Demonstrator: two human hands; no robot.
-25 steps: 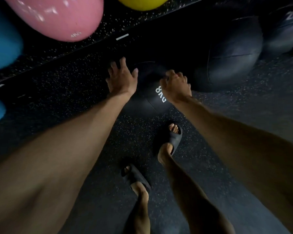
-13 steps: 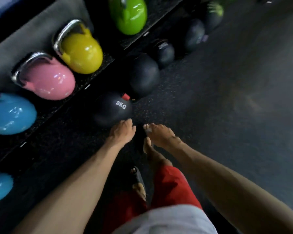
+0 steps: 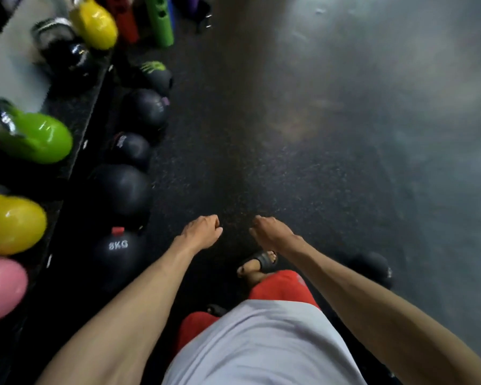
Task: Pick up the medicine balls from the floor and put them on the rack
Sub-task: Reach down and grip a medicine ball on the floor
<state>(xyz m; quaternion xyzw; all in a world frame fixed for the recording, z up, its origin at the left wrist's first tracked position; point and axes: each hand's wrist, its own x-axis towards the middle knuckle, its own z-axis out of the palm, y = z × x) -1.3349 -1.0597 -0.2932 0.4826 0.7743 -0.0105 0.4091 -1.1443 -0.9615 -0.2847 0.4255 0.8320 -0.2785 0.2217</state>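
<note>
Several black medicine balls stand in a row along the left, beside the low rack (image 3: 75,129). Nearest is one marked 8KG (image 3: 118,252), then a larger plain one (image 3: 121,190), then smaller ones (image 3: 129,148) (image 3: 146,107) (image 3: 154,75). Another dark ball (image 3: 371,269) lies on the floor to the right, behind my right forearm. My left hand (image 3: 202,230) and my right hand (image 3: 270,232) hang in front of me with loosely curled fingers, holding nothing, apart from every ball.
Coloured kettlebells sit on the rack at left: pink (image 3: 0,290), yellow (image 3: 11,222), green (image 3: 35,137), black (image 3: 67,56), yellow (image 3: 95,23). Green and red upright items (image 3: 160,20) stand at the far end. Dark rubber floor (image 3: 289,148) stretches ahead and right.
My hands have let go of the 8KG ball and lifted away from it. I have straightened up and turned right, so the row of balls now runs along my left.
</note>
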